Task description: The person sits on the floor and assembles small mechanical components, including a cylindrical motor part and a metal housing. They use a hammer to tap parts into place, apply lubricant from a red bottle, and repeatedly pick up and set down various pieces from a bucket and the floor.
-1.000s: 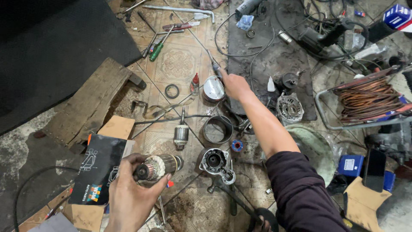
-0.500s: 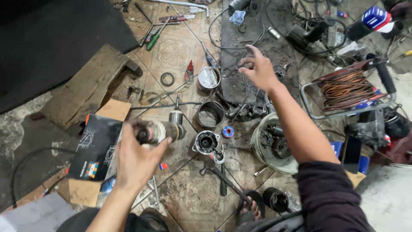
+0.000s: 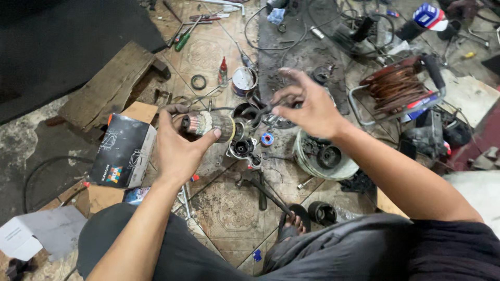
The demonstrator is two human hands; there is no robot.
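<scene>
My left hand (image 3: 179,148) grips a motor armature (image 3: 211,125), a cylinder with copper windings, held sideways above the tiled floor. My right hand (image 3: 304,106) hovers just right of it, fingers spread and slightly blurred, holding nothing I can make out. Below the armature lies a round metal motor housing (image 3: 242,148). A small tin can (image 3: 244,80) stands farther back, next to a red-capped bottle (image 3: 223,70).
A black cardboard box (image 3: 122,151) lies left of my left hand, beside a wooden block (image 3: 107,86). A coil of copper wire in a wire basket (image 3: 398,86) sits at right. A white round casing (image 3: 323,156), screwdrivers (image 3: 185,34) and cables litter the floor.
My right hand has drawn back from the tin can toward the armature. My left hand has lifted the armature higher and nearer the middle.
</scene>
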